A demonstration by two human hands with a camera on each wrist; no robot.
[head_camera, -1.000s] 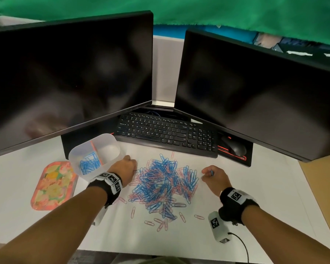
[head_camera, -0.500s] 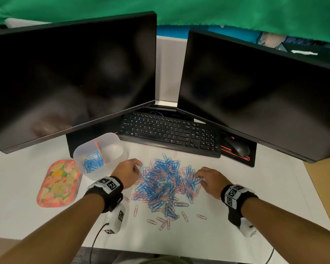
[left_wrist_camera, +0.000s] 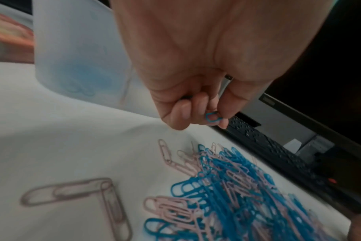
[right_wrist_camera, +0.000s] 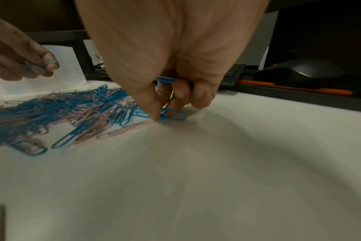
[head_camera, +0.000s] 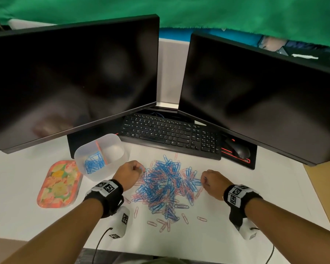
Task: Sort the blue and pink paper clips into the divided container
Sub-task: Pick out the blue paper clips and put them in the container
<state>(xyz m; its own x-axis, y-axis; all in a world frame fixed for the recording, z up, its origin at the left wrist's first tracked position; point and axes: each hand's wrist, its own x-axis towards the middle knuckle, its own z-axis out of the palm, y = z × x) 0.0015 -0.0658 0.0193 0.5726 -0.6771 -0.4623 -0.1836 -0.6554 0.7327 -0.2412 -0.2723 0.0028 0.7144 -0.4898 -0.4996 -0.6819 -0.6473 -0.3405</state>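
Left hand point(left_wrist_camera: 196, 78): grip pinched on blue clips point(left_wrist_camera: 212, 117), gathering a batch.
Right hand point(right_wrist_camera: 165, 65): grip pinching a blue clip point(right_wrist_camera: 173, 115) at the pile point(head_camera: 166, 185) edge.
Divided container point(head_camera: 111, 141): beside left hand on the table point(head_camera: 236, 187); blue compartment partly filled.

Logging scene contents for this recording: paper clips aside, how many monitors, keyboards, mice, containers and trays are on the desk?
Monitors: 2
Keyboard: 1
Mouse: 1
Divided container: 1
Floral tray: 1
Total: 6
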